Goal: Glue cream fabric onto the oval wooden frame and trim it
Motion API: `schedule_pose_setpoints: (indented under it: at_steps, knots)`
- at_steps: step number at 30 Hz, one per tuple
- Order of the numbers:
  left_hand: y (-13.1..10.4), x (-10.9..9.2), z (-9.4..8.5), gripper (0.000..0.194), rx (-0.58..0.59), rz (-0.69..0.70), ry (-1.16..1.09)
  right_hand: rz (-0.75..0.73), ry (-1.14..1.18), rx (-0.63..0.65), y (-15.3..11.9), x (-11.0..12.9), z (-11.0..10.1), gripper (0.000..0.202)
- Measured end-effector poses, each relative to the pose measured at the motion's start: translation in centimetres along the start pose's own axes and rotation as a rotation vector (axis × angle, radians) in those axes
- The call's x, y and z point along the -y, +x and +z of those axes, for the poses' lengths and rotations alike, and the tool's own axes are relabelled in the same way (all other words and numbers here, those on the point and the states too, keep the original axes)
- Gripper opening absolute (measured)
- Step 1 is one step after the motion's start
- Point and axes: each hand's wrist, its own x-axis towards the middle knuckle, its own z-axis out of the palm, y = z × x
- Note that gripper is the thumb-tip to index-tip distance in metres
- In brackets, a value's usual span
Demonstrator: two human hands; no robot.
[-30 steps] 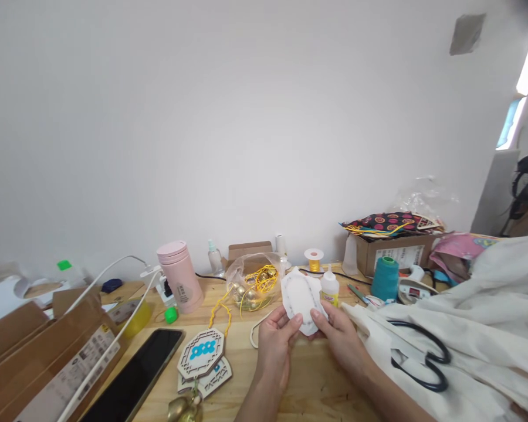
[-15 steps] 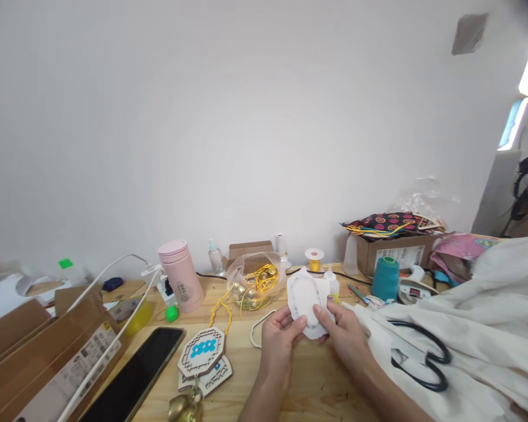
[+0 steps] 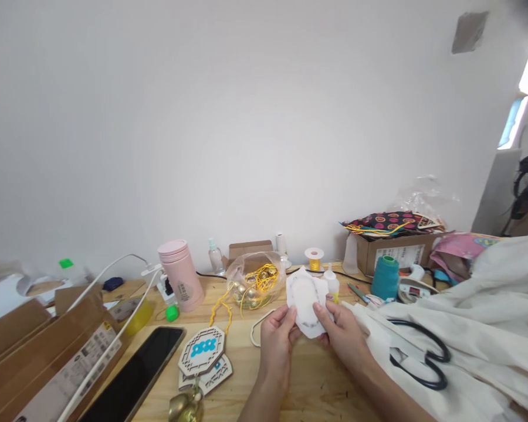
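Note:
A small white piece of fabric or paper (image 3: pixel 307 299), bearing a dark dashed oval outline, is held up above the table between both hands. My left hand (image 3: pixel 278 334) pinches its left edge, thumb on the front face. On the right edge, my right hand (image 3: pixel 341 331) grips it the same way. Behind my left hand lies a thin pale oval frame (image 3: pixel 256 334), partly covered by the hand. A glue-like squeeze bottle (image 3: pixel 331 282) with a yellow label stands just behind the white piece.
Left are octagonal wooden ornaments (image 3: pixel 202 351), brass bells (image 3: pixel 185 405), a phone (image 3: pixel 136 375), a pink tumbler (image 3: pixel 181 275) and a cardboard box (image 3: pixel 70 351). A bag of bells and yellow cord (image 3: pixel 257 281) sits behind. Right are teal thread (image 3: pixel 385 278) and black-handled scissors (image 3: pixel 440 351) on white cloth (image 3: pixel 479 328).
My left thumb has shifted left and up, from the lower part of the white piece to its left edge. The piece has moved very slightly; my right hand keeps its grip.

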Motion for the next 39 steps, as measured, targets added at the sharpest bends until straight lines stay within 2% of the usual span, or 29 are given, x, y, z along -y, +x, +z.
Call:
schedule_pose_setpoints:
  at_steps: [10, 17, 24, 28, 34, 36, 39]
  knots:
    - [0.15, 0.26, 0.01, 0.024, 0.082, 0.02, 0.047, -0.033, 0.02, -0.061, 0.14, -0.1, -0.5, 0.039]
    - [0.36, 0.24, -0.08, 0.032, 0.081, 0.03, 0.074, -0.027, 0.043, -0.086, 0.0, 0.29, -0.5, 0.038]
    - [0.38, 0.73, -0.2, 0.033, 0.078, -0.045, 0.078, -0.043, -0.008, -0.041, 0.1, -0.21, -0.34, 0.034]
    - [0.13, 0.81, -0.18, 0.027, 0.072, -0.069, 0.112, -0.066, -0.078, 0.005, 0.11, -0.24, -0.24, 0.034]
    - [-0.03, 0.49, -0.03, 0.024, 0.066, -0.068, 0.151, 0.014, -0.028, 0.007, 0.01, -0.07, -0.42, 0.041]
    - [-0.03, 0.43, 0.1, 0.025, 0.05, -0.061, 0.165, 0.045, -0.044, -0.01, 0.14, -0.14, -0.55, 0.043]
    - [-0.04, 0.43, 0.24, 0.025, 0.033, -0.051, 0.193, -0.023, -0.2, -0.131, 0.36, -0.22, -0.73, 0.04]
